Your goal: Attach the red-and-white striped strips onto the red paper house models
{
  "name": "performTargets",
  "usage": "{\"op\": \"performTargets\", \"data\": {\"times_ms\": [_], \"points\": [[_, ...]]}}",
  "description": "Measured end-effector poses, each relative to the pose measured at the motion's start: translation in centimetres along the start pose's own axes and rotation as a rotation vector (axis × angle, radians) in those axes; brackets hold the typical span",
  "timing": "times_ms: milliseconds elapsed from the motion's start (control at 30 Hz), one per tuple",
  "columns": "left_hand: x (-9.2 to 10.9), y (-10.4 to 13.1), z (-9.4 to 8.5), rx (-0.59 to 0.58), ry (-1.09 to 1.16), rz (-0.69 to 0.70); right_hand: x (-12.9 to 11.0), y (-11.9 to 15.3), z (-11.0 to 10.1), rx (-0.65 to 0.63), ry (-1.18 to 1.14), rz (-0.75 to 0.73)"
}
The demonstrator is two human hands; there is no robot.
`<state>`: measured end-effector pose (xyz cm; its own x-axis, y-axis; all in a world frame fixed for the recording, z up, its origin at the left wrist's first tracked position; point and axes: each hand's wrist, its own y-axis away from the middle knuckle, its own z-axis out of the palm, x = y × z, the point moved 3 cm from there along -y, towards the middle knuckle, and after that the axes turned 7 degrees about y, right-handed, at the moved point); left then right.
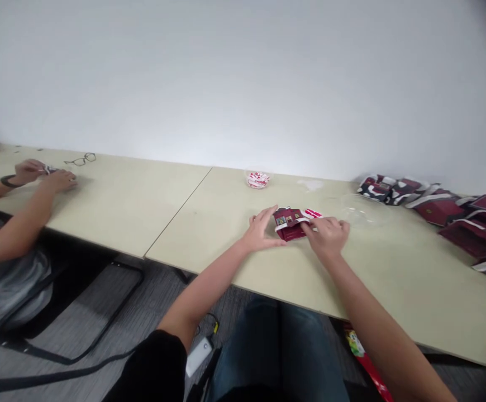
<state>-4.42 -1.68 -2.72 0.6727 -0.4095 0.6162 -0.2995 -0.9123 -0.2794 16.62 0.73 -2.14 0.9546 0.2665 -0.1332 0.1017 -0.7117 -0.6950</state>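
Note:
A small dark red paper house with white edging and printed windows (290,220) rests on the pale table (218,223). At its left side is my left hand (263,231), fingers and thumb spread apart around the edge. My right hand (328,234) is at the right side of the house, its fingers bent and pressed together at the opening; what they pinch is too small to make out. A red and white piece (312,213) lies just behind the house, near my right fingers.
Behind the house stands a clear bowl with red and white pieces (257,179). A clear lid (362,211) lies to the right, before several dark red paper houses (438,209). On the left are glasses (82,160) and another person's hands (61,180).

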Motion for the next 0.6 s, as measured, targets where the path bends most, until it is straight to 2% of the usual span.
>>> {"op": "performTargets", "data": {"times_ms": [67, 167, 300, 367, 433, 500, 600], "points": [[0.0, -0.1, 0.1, 0.018, -0.024, 0.002, -1.2, 0.5, 0.9, -0.030, -0.066, 0.045], [-0.3, -0.4, 0.4, 0.052, -0.047, 0.013, -1.3, 0.9, 1.1, -0.155, -0.130, 0.088], [-1.0, -0.9, 0.7, 0.061, -0.033, 0.012, 1.5, 1.0, 0.8, -0.502, -0.398, 0.017], [-1.2, -1.0, 0.7, 0.073, -0.014, 0.021, 4.0, 0.3, 0.7, -0.574, -0.499, -0.014], [-1.2, -1.1, 0.6, 0.077, 0.006, 0.046, 6.6, -0.9, 1.0, -0.528, -0.431, 0.011], [-1.3, -1.1, 0.5, 0.075, 0.023, 0.063, 8.1, -2.1, 1.9, -0.522, -0.277, -0.015], [-1.6, -1.2, 0.4, 0.065, 0.043, 0.048, 7.7, -3.2, 3.5, -0.574, -0.053, -0.161]]}}
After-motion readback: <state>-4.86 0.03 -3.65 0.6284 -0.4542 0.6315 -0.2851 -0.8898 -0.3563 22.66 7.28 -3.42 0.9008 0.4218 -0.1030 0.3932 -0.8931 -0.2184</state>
